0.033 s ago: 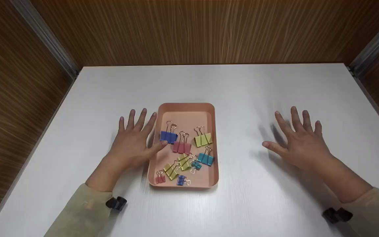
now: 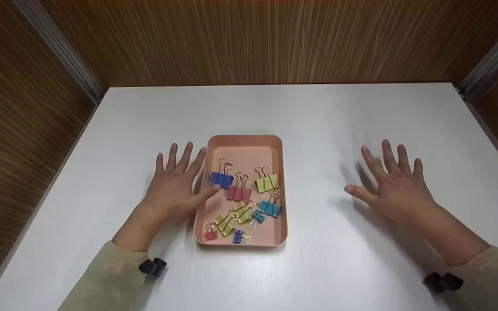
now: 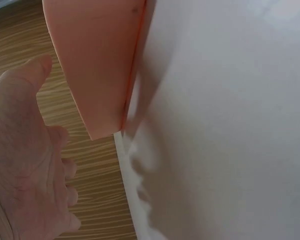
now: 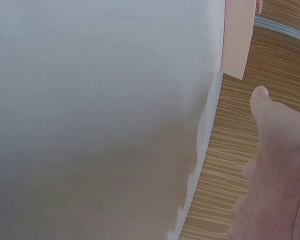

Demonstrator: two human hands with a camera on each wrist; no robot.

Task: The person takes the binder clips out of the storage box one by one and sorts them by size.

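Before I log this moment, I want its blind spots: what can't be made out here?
- Left hand: head view can't show whether its thumb touches the blue clip.
- Tray: left wrist view shows only the outer wall, contents hidden.
- Small clips: too small to count surely.
- Right hand: cut off by the frame edge in the right wrist view.

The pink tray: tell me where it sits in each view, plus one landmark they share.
Head: the pink tray lies at centre on the white table, between the hands, clips inside.
Left wrist: top left, its outer wall beside the left hand.
Right wrist: only a corner at the top right.
Shared landmark: the white table.
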